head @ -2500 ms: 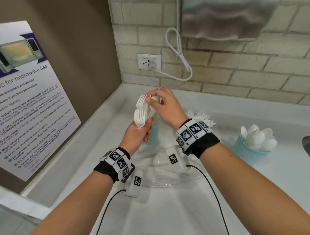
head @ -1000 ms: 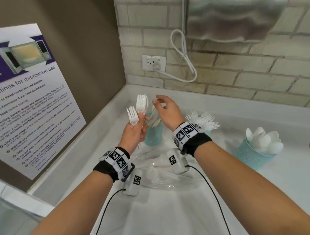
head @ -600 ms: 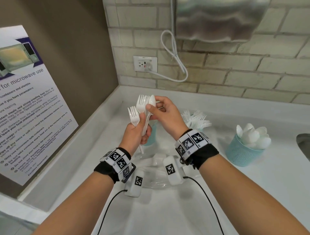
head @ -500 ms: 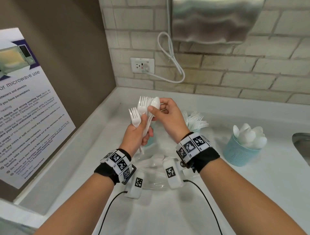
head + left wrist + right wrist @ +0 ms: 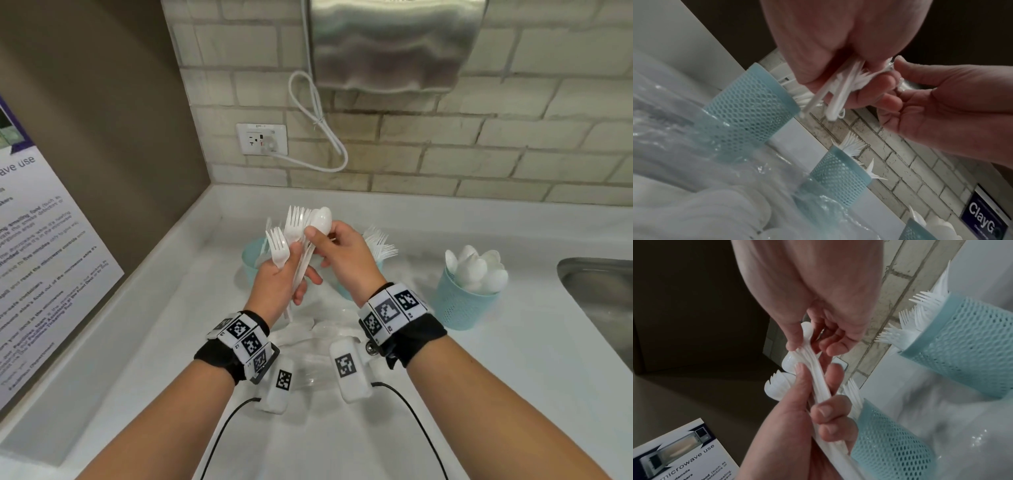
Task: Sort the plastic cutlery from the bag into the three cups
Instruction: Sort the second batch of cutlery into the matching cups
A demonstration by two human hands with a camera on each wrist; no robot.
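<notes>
My left hand [image 5: 284, 274] grips a bundle of white plastic cutlery [image 5: 294, 229] by the handles, with the fork heads up. My right hand [image 5: 330, 245] pinches the neck of a white spoon [image 5: 322, 221] that stands in that bundle. In the right wrist view the thumb and fingers pinch the spoon [image 5: 805, 331] just above my left hand [image 5: 801, 418]. Three teal mesh cups stand behind: the left cup [image 5: 251, 260], the middle cup [image 5: 966, 345] full of forks, and the right cup [image 5: 462, 305] full of spoons. The clear bag [image 5: 318, 342] lies under my wrists.
A steel sink [image 5: 603, 301] opens at the right edge. A microwave poster [image 5: 41, 274] leans on the left wall. A wall outlet [image 5: 262, 138] with a looped white cord and a steel dispenser [image 5: 387, 44] hang on the brick wall behind.
A second ago my right hand was over the left cup, apart from the bundle. It has come back and taken the spoon by the neck. My left hand has kept its grip.
</notes>
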